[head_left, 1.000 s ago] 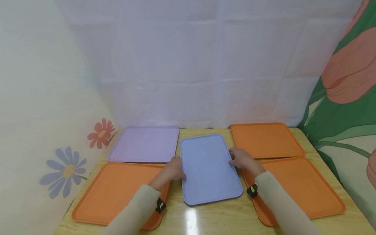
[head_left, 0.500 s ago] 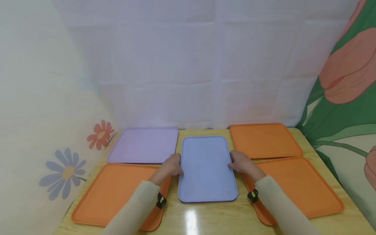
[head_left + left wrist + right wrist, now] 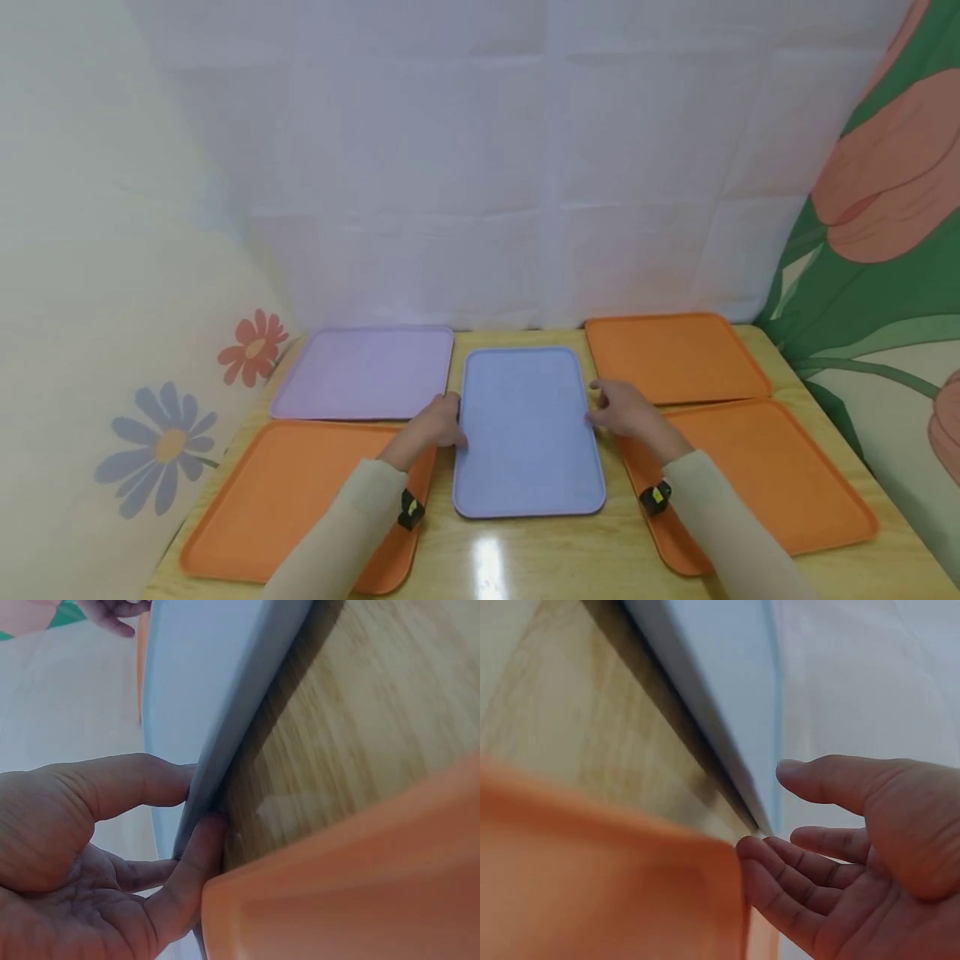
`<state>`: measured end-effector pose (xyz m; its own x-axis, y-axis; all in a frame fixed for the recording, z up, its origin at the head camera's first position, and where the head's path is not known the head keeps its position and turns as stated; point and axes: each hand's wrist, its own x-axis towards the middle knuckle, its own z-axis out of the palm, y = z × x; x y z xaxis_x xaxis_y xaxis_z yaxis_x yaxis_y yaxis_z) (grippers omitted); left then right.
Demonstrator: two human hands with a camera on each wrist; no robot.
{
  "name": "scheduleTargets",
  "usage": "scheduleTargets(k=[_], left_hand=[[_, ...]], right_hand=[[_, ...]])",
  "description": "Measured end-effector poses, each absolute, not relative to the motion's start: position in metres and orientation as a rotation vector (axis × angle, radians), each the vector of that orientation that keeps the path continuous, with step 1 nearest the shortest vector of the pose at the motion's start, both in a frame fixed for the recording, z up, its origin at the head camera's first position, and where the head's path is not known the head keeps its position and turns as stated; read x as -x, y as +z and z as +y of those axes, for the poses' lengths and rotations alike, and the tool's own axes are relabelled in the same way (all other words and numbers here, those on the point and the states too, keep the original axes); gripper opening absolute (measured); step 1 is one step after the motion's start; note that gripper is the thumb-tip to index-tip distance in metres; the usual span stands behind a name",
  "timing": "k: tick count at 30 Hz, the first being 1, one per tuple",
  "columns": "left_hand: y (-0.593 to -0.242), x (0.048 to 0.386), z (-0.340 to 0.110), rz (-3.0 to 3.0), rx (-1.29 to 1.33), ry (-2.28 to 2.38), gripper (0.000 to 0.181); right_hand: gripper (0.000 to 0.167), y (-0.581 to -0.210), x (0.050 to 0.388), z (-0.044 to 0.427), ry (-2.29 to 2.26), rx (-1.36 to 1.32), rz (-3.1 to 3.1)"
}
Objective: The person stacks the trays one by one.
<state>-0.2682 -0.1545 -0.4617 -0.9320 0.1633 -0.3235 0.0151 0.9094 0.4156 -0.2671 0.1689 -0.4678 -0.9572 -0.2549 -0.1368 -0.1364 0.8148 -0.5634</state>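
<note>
A blue tray [image 3: 528,433] lies flat on the wooden table, its short side towards me. My left hand [image 3: 437,423] pinches its left rim; in the left wrist view the thumb [image 3: 154,780] rests over the rim and fingers reach beneath it. On the other side my right hand [image 3: 621,408] is beside the tray's right rim. The right wrist view has its thumb [image 3: 825,778] lifted apart from the other fingers, with nothing held between them.
A lilac tray [image 3: 367,372] lies back left, with an orange tray [image 3: 300,492] in front of it. Two more orange trays, one back right [image 3: 675,358] and one front right [image 3: 757,475], flank the other side. A white cloth backdrop [image 3: 510,167] hangs behind the table.
The blue tray has turned from slightly skewed to straight and shifted a little left. My right hand has loosened from its right rim; my left hand keeps hold.
</note>
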Motion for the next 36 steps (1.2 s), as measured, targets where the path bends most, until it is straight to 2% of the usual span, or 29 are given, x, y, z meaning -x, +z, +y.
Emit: scheduleTargets(k=[11,27,36], left_hand=[[-0.467,0.265,-0.16,2.69,-0.198,0.697,0.07],[-0.474,0.268,-0.168,2.62,-0.245,0.803,0.071],[-0.468,0.269,-0.168,2.593,-0.273,0.849,0.072]], right_hand=[[0.062,-0.447,0.251,0.227,-0.939,0.346,2.769],[0.065,-0.447,0.222,0.313,-1.043,0.47,2.828],[0.072,-0.449,0.202,0.36,-0.997,0.36,2.859]])
